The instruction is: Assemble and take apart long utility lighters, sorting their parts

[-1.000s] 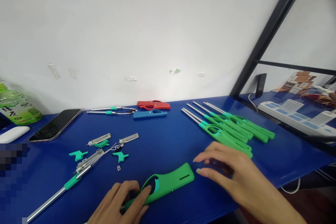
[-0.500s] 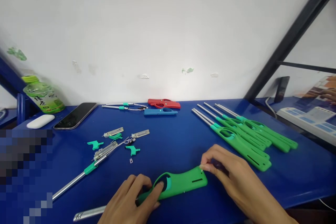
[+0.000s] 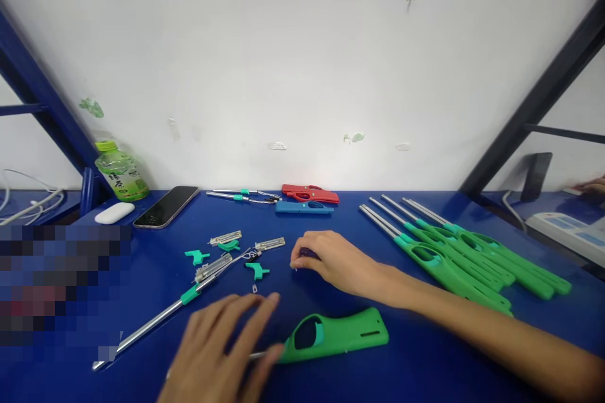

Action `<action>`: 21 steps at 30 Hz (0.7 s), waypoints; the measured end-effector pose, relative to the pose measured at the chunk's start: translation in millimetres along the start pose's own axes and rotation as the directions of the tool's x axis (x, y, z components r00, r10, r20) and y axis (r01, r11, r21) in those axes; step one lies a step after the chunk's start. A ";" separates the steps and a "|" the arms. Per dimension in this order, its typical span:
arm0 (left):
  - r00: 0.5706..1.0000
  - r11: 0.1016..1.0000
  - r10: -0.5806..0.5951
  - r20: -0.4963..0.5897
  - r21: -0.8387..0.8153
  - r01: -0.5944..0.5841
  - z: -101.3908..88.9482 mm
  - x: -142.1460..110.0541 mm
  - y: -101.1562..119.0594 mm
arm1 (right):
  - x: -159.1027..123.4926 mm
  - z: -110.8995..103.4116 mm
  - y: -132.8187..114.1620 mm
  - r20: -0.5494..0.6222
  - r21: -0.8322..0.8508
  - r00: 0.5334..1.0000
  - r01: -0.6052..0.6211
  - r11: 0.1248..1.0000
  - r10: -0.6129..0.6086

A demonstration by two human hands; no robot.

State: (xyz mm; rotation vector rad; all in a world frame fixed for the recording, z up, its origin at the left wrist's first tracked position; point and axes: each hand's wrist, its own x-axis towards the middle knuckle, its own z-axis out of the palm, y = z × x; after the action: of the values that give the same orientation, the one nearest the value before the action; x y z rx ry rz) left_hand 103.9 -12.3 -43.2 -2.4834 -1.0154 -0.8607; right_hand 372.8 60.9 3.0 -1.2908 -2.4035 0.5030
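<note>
A green utility lighter lies on the blue table, its turquoise trigger showing in the finger loop. My left hand hovers over its metal barrel, fingers spread and a little blurred. My right hand is beyond the lighter, thumb and forefinger pinched together. A tiny pale bit shows at those fingertips, and something dark shows under the palm; I cannot make out either. Left of that hand lie loose turquoise triggers, clear fuel tanks, a tiny pale clip and a metal lighter barrel with a turquoise collar.
Several green lighters lie side by side at the right. Along the wall are red lighter shells, a blue shell and wired barrels. A phone, a white case and a bottle are at the left.
My right hand has left the lighter's butt end and moved left and away from me. My left hand has let go of the lighter and opened. The view has shifted left.
</note>
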 end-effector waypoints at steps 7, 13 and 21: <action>0.925 0.902 -0.380 0.005 0.224 0.369 -10.3 -44.7 -82.8 | 12.3 7.7 -7.7 0.039 -0.080 0.999 -0.022 0.997 0.025; 0.890 0.888 -0.449 0.078 0.151 0.434 -1.6 -66.0 -90.9 | 8.4 3.9 -8.7 0.005 -0.124 1.000 -0.015 0.992 0.015; 0.862 0.863 -0.501 -0.079 0.035 0.504 -27.3 -54.3 -81.5 | -29.3 -24.1 12.8 -0.137 -0.111 0.990 -0.046 0.993 0.031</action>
State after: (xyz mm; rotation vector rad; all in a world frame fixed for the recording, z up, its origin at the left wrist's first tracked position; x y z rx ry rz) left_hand 3.7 2.5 -51.6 -2.1471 -1.6797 -1.0342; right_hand 408.4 46.0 13.6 -1.3749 -2.3278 0.2818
